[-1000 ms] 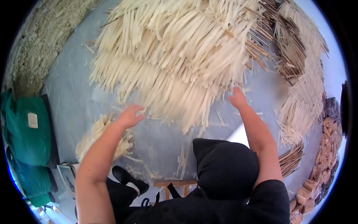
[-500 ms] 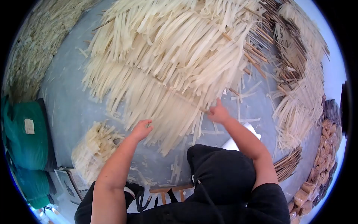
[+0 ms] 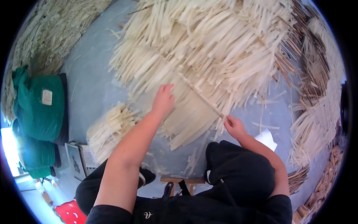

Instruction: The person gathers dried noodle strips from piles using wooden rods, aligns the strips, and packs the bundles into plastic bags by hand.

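The left hand [image 3: 163, 100] is over the pale strips [image 3: 212, 48], its fingers parted and loosely bent. A stick [image 3: 201, 96] extends diagonally across the strips, its near end gripped by the fingers of the right hand [image 3: 235, 127].

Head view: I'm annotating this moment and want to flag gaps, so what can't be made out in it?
All in the head view:
Stick: its near end is hidden by the grip of the right hand.
Left hand: whether it touches the strips is hidden by the hand itself.
Pale strips: cut off by the top edge.
Label on the green bag: any writing is too small.
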### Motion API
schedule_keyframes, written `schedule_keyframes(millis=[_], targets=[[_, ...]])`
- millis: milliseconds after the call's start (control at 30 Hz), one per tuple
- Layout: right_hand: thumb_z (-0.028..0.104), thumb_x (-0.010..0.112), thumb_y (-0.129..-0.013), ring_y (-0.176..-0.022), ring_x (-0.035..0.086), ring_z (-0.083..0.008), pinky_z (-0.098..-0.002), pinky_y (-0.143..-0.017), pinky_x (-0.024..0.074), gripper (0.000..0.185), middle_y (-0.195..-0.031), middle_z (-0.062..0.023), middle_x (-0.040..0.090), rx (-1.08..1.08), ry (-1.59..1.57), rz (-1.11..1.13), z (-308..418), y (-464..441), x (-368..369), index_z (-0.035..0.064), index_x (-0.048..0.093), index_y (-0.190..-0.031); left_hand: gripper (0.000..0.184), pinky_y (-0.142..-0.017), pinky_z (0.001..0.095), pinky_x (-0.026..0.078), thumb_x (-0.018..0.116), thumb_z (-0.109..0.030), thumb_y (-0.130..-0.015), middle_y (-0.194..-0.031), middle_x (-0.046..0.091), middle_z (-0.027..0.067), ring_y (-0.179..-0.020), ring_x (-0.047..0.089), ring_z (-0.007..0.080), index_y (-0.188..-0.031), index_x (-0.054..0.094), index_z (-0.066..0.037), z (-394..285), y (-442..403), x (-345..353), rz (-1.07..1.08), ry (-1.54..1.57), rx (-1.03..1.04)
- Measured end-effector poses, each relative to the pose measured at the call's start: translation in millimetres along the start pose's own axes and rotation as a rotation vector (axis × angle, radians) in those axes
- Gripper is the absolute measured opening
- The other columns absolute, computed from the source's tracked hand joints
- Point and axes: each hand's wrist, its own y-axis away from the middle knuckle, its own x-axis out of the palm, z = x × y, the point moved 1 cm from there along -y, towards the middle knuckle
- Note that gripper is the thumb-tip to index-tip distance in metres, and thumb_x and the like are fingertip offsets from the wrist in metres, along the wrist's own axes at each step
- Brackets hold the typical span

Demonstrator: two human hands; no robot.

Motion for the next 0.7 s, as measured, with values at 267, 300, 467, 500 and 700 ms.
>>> schedule_keyframes(millis=[267, 300, 467, 500, 700], targets=[[0.03, 0.063, -0.089, -0.057, 0.06, -0.0351, -0.0406, -0.054, 0.0462, 0.023, -0.062, -0.0138, 0.059, 0.073, 0.0, 0.141, 18.5, 47.5, -16.2, 0.0098, 0.063, -0.099, 0.058, -0.114, 0.0502, 0.027, 0.056, 0.002, -0.076, -0.153, 0.032, 0.007, -0.14, 0.031, 0.0323, -0.13, 0.055, -0.021, -21.2, -32.2, 5.5, 0.144, -0.345, 0.238], [0.03, 0.064, -0.089, -0.055, 0.06, -0.0338, -0.0394, -0.053, 0.0464, 0.023, -0.061, -0.0131, 0.058, 0.077, 0.025, 0.138, 22.5, 52.8, -17.8, 0.0107, 0.064, -0.101, 0.058, -0.114, 0.0502, 0.027, 0.056, 0.002, -0.076, -0.153, 0.032, 0.007, -0.14, 0.031, 0.0323, -0.13, 0.055, -0.021, -22.1, -31.8, 1.3, 0.151, -0.337, 0.239], [0.033, 0.066, -0.088, -0.054, 0.061, -0.0289, -0.0365, -0.052, 0.0471, 0.026, -0.062, -0.0107, 0.06, 0.116, 0.129, 0.096, 27.5, 79.7, -22.9, 0.0128, 0.066, -0.105, 0.051, -0.111, 0.0494, 0.032, 0.058, -0.004, -0.077, -0.156, 0.026, 0.0046, -0.139, 0.034, 0.0311, -0.122, 0.059, -0.028, -35.3, -16.6, -26.2, 0.374, -0.555, 0.312], [0.034, 0.066, -0.088, -0.053, 0.061, -0.0275, -0.036, -0.052, 0.0474, 0.027, -0.062, -0.0101, 0.061, 0.11, 0.14, 0.079, 26.8, 85.4, -23.1, 0.0135, 0.066, -0.106, 0.051, -0.111, 0.0494, 0.032, 0.058, -0.004, -0.077, -0.156, 0.026, 0.0046, -0.139, 0.034, 0.0311, -0.122, 0.059, -0.028, -31.2, -16.6, -28.5, 0.381, -0.55, 0.326], [0.031, 0.069, -0.085, -0.052, 0.06, -0.0248, -0.036, -0.05, 0.0468, 0.023, -0.061, -0.0072, 0.06, 0.014, 0.245, -0.127, 51.2, 101.0, -44.7, 0.015, 0.069, -0.102, 0.058, -0.1, 0.0404, 0.043, 0.052, 0.005, -0.078, -0.138, 0.043, 0.0124, -0.119, 0.051, 0.031, -0.128, 0.055, -0.024, 4.0, -23.1, -73.6, -0.273, 0.076, 0.505]])
